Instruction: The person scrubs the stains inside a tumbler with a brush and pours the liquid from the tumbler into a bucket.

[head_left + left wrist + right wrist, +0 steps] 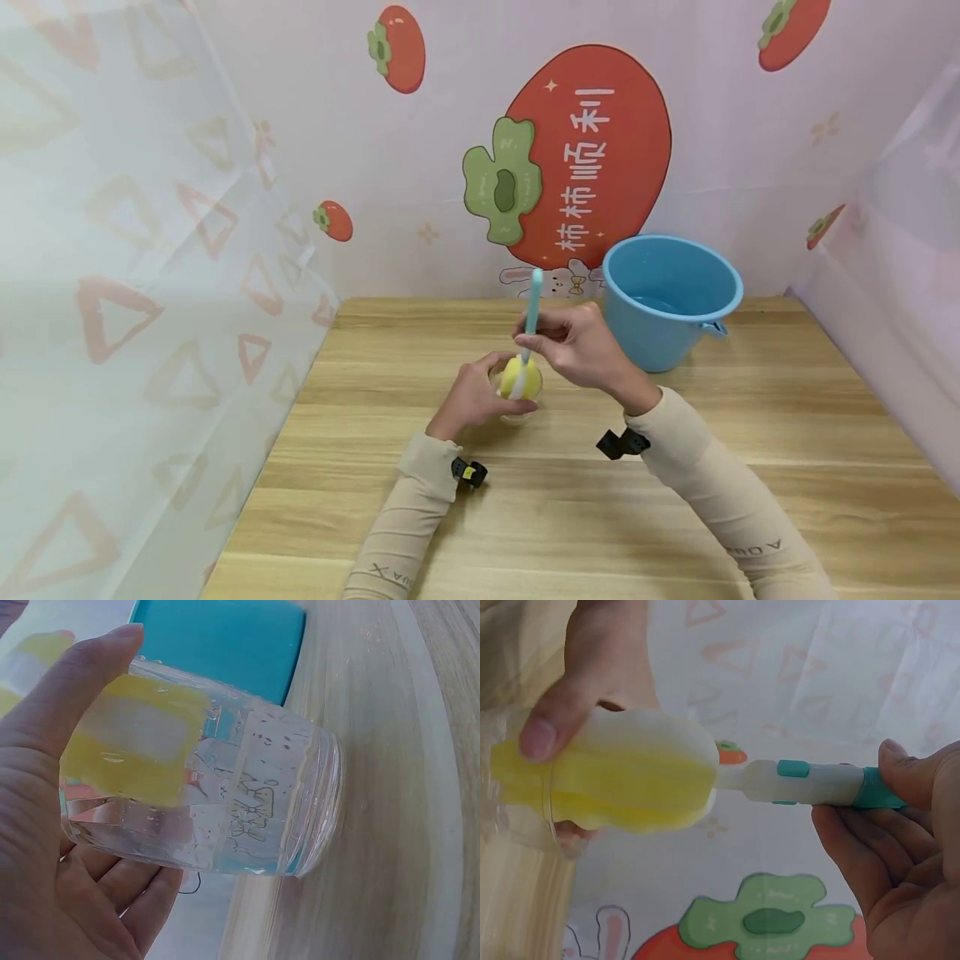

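Observation:
My left hand (474,393) grips a clear cup (259,787) round its side, with the thumb on one side and fingers on the other. Water drops dot its wall, and its base is close to the wooden tabletop. Inside the cup sits the yellow and white sponge head (645,776) of a bottle brush, part of it rising above the rim. My right hand (581,346) pinches the brush's white and teal handle (810,781) between thumb and fingers. In the head view the handle points up from the cup.
A blue bucket (667,300) stands on the wooden table (600,517) at the back right, close to my right hand. Behind it rises a pale curtain (420,167) printed with red persimmons; more printed sheeting (150,292) runs along the left side.

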A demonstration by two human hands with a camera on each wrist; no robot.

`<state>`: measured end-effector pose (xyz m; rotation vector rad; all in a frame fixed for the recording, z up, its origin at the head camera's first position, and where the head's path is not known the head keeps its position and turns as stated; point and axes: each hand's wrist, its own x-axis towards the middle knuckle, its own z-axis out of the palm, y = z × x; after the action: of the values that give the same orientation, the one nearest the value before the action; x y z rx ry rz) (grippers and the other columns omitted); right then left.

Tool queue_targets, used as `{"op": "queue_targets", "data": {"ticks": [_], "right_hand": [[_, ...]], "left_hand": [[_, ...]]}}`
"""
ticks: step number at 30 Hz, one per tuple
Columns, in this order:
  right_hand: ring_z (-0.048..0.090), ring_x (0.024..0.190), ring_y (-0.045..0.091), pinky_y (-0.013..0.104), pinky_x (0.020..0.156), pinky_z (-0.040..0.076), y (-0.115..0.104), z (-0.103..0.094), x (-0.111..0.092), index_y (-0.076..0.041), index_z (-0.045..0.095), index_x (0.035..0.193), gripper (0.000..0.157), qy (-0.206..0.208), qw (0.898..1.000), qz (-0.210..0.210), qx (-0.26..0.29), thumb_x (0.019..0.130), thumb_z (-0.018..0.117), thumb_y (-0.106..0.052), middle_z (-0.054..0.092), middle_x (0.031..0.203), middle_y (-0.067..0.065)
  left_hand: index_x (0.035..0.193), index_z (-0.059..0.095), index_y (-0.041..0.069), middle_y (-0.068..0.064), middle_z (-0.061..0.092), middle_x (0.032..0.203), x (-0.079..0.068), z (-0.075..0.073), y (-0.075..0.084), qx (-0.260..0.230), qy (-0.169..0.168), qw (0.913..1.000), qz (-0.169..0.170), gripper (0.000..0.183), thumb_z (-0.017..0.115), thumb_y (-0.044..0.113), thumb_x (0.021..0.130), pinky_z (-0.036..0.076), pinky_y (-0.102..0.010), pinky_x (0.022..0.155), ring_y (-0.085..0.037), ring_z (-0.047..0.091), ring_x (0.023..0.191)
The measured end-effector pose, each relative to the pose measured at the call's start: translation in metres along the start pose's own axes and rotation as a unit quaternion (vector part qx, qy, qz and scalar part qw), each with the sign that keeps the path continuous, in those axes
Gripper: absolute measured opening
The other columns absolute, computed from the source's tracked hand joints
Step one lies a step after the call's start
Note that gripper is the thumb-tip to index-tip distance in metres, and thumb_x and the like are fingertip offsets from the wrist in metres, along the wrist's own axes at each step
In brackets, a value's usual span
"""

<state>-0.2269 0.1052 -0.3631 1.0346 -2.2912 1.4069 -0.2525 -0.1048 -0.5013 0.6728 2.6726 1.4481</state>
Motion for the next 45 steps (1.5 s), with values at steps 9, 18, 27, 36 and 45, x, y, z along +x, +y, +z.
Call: {"op": "queue_targets", "data": {"ticks": [9, 18, 27, 36, 45], "right_hand": [[0.081, 0.084, 0.023, 0.022, 0.078, 0.062, 0.014, -0.011, 0.015, -0.004, 0.080, 0.103, 0.012, 0.048, 0.999, 0.005, -0.008, 0.092, 0.082, -0.006, 0.080, 0.090, 0.008], [0.081, 0.086, 0.021, 0.030, 0.078, 0.065, 0.020, 0.015, 0.027, -0.003, 0.080, 0.101, 0.008, -0.013, 0.999, -0.023, 0.022, 0.094, 0.079, -0.007, 0.081, 0.091, 0.008], [0.081, 0.087, 0.015, 0.030, 0.078, 0.065, 0.004, 0.018, 0.016, -0.004, 0.080, 0.099, 0.008, -0.033, 0.998, -0.028, 0.046, 0.092, 0.081, -0.004, 0.081, 0.090, 0.006], [0.081, 0.089, 0.017, 0.029, 0.078, 0.064, 0.000, -0.006, 0.006, -0.004, 0.079, 0.103, 0.011, -0.019, 0.999, -0.029, 0.011, 0.092, 0.081, -0.005, 0.081, 0.092, 0.006], [0.081, 0.086, 0.018, 0.032, 0.079, 0.065, 0.012, -0.011, 0.021, -0.005, 0.079, 0.104, 0.013, 0.004, 1.000, -0.010, -0.020, 0.092, 0.081, -0.007, 0.081, 0.091, 0.006]], "left_hand": [[0.143, 0.062, 0.028, 0.010, 0.073, 0.132, 0.000, 0.000, 0.000, -0.022, -0.003, 0.9997, -0.013, 0.085, 0.097, 0.053, 0.070, 0.052, -0.052, 0.109, -0.020, 0.065, 0.132], [0.123, 0.065, 0.029, 0.008, 0.073, 0.097, -0.002, 0.000, -0.002, -0.010, 0.000, 0.9999, 0.003, 0.064, 0.096, 0.051, 0.072, 0.057, -0.034, 0.076, -0.013, 0.068, 0.087], [0.130, 0.065, 0.027, 0.006, 0.072, 0.093, 0.001, -0.002, -0.001, -0.007, -0.001, 0.9997, 0.021, 0.068, 0.097, 0.045, 0.073, 0.057, -0.032, 0.071, -0.014, 0.066, 0.084], [0.143, 0.062, 0.027, 0.008, 0.075, 0.124, 0.002, -0.003, -0.001, 0.000, -0.001, 1.0000, 0.008, 0.082, 0.098, 0.049, 0.072, 0.057, -0.044, 0.096, -0.017, 0.070, 0.112], [0.142, 0.061, 0.030, 0.012, 0.071, 0.133, 0.000, 0.002, -0.001, -0.031, -0.008, 0.9995, -0.003, 0.081, 0.098, 0.044, 0.072, 0.052, -0.052, 0.110, -0.021, 0.065, 0.133]]}}
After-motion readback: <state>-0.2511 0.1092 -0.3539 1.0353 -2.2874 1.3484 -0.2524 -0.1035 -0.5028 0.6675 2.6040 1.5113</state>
